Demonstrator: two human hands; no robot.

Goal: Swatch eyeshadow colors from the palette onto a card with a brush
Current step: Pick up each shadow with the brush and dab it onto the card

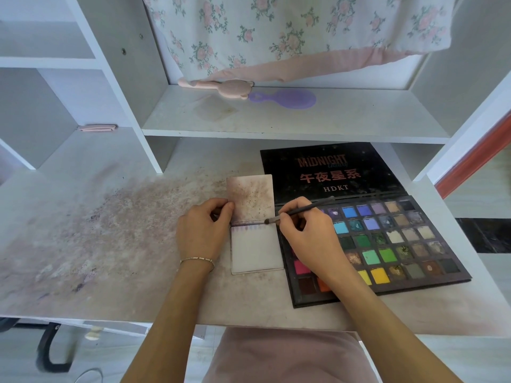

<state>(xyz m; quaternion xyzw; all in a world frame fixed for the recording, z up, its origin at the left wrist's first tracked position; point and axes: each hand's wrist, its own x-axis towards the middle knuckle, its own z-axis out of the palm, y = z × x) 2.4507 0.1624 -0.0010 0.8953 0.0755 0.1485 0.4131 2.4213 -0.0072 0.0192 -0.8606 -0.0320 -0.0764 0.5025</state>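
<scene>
— Progress first: how far along do you make it?

— Swatches run in one short row along the top edge of the lower card, pale pinks, lilacs and blues, just under the fold. I count roughly eight, though they are faint and small. The rest of that card is bare, so I judge the job barely begun: the palette holds dozens of pans and most have no mark yet.

— And the upper card?

— The upper leaf is smudged brown and pink, with no neat strokes that I can make out. It looks like a wipe-off area, but that is my guess.

— Where is the brush?

— The brush lies across the gap between palette and card, its tip at the right end of the swatch row, touching or just above the paper; I cannot tell which.

— The hands?

— My right hand pinches the brush near the ferrule, fingers curled round it, the wrist over the palette's left pans. My left hand is curled at the card's left edge, thumb and forefinger pinching the upper leaf beside the fold.

— And everything sits where?

— Card and palette lie side by side on the stained worktop, palette open, lid flat behind it.
</scene>
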